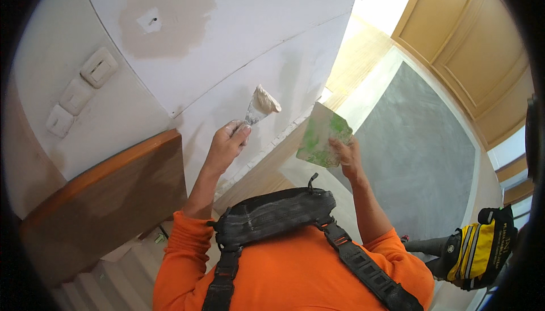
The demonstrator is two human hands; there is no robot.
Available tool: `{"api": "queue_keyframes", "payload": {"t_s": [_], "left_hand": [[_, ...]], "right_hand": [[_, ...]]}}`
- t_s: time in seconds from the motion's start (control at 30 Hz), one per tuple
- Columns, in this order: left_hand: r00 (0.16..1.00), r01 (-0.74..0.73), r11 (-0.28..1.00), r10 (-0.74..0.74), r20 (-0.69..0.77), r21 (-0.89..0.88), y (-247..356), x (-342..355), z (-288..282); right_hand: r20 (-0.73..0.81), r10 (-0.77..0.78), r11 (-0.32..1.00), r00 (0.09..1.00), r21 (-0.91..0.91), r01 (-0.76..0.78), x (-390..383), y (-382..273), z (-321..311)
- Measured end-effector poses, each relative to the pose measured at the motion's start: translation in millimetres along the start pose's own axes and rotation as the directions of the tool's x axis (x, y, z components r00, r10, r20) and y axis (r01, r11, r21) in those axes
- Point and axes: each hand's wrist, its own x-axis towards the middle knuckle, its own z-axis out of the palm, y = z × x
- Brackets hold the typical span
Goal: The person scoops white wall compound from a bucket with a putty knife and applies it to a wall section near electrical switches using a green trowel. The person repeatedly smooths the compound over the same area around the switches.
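Observation:
My left hand [228, 143] is closed around the handle end of a putty knife [254, 113], raised in front of the white wall. A thick lump of cream filler [265, 102] sits on its blade. To the right, my right hand [347, 156] grips a flat, roughly rectangular plate [321, 136] by its right edge. Green and greyish smears cover the plate's face. The two tools are apart, and I cannot tell whether the putty knife touches the wall behind it.
The white wall [238, 10] has a beige patch [190, 13] around a small hole, and a seam. Switches [99, 68] are at left, above an orange-topped brown panel [119, 191] and steps [108, 282]. A grey floor panel [420, 152], wooden doors [482, 44] and yellow-black bag [482, 248] are right.

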Motion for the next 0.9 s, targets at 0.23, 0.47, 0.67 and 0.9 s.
{"api": "queue_keyframes", "payload": {"t_s": [0.23,0.47,0.67,0.9], "left_hand": [[0.984,0.172,0.960,-0.176,-0.001,-0.219,-10,25,-9],[0.847,0.481,0.875,-0.477,0.236,0.044,23,62,-51],[0.820,0.494,0.855,-0.519,0.243,0.157,32,73,-44],[0.835,0.502,0.848,-0.526,0.163,0.168,5,76,-40]], "right_hand": [[0.098,-0.096,0.994,0.991,-0.033,0.100,22,-8,13],[0.321,-0.187,0.812,0.928,-0.481,0.330,34,-103,-3],[0.589,-0.306,0.527,0.748,-0.550,0.648,50,-125,22],[0.716,-0.100,0.486,0.690,-0.570,0.662,65,-115,37]]}}
